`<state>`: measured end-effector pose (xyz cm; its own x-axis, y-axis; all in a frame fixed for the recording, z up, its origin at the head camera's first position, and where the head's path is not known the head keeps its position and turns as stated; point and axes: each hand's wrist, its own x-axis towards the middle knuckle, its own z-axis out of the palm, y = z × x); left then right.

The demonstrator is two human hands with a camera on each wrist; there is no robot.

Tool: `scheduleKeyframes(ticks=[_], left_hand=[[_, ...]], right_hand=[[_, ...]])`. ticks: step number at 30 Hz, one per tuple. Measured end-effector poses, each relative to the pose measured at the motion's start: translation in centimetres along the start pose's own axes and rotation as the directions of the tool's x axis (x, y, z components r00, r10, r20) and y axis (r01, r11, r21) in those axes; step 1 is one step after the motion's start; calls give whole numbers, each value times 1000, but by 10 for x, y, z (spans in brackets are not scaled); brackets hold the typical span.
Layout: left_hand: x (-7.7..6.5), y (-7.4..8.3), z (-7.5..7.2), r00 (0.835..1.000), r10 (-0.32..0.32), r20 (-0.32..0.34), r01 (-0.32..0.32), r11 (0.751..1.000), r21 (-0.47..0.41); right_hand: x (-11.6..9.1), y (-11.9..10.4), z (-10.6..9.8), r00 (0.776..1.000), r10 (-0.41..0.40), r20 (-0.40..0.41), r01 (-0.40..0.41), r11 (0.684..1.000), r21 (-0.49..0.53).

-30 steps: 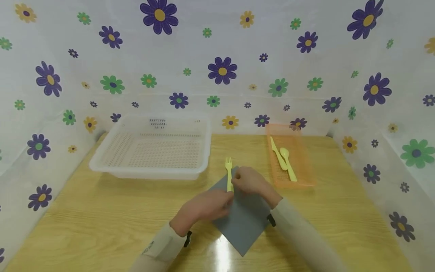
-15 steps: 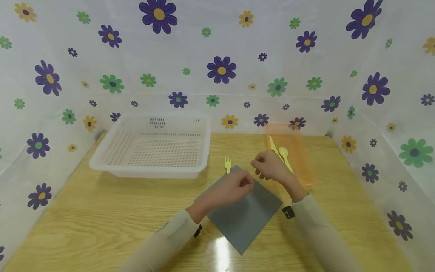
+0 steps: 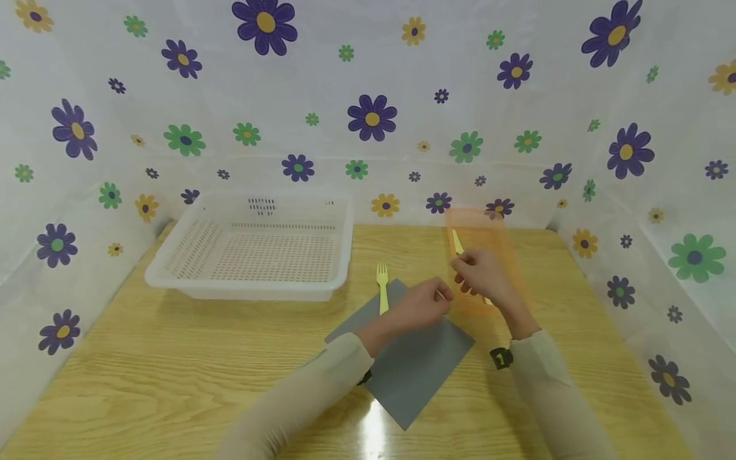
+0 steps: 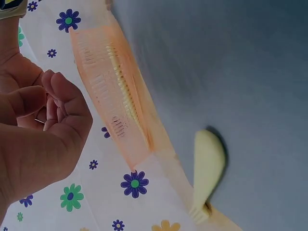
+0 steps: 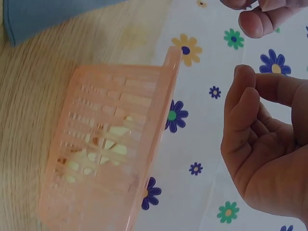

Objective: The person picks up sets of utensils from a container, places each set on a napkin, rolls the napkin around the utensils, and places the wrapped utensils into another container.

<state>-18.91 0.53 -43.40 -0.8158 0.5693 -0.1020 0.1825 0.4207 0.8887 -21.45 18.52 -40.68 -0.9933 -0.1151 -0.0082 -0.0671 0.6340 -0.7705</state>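
Note:
A yellow plastic fork point(image 3: 383, 291) lies on the left part of a flat grey square sheet point(image 3: 422, 364), its tines past the edge. Above that sheet, my left hand point(image 3: 416, 306) hangs with loosely bent fingers and holds nothing. My right hand point(image 3: 483, 275) is over the orange basket point(image 3: 512, 255), fingers loosely curled around nothing. A yellow knife point(image 3: 457, 241) lies in that basket, partly hidden by the right hand; the spoon is mostly covered too. In the right wrist view, both hands are apart from the orange basket point(image 5: 163, 110), and yellow cutlery point(image 5: 113, 144) shows through its slotted wall.
A large white perforated basket point(image 3: 247, 291) stands at the back left of the wooden table point(image 3: 172, 370). A white sheet with flower prints point(image 3: 322, 76) hangs behind and along both sides.
My hands left the fork, which stays on the grey sheet. Both moved right: the right hand now over the orange basket, the left across the sheet.

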Motion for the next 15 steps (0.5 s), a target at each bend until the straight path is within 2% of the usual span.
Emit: scheduleKeyframes(ticks=[4, 8, 12, 15], left_hand=[[12, 7, 4, 999, -34, -3, 34, 996, -78], [22, 13, 9, 997, -65, -29, 61, 991, -118], [31, 17, 15, 993, -100, -68, 92, 989, -114], [35, 18, 19, 990, -112, -81, 103, 990, -101]], right_hand=[[0, 7, -11, 998, 19, -55, -18, 1000, 24], [-1, 16, -22, 993, 44, -107, -45, 999, -3], [-1, 21, -30, 987, 98, -128, -106, 993, -57], [0, 25, -33, 987, 120, -111, -133, 984, -117]])
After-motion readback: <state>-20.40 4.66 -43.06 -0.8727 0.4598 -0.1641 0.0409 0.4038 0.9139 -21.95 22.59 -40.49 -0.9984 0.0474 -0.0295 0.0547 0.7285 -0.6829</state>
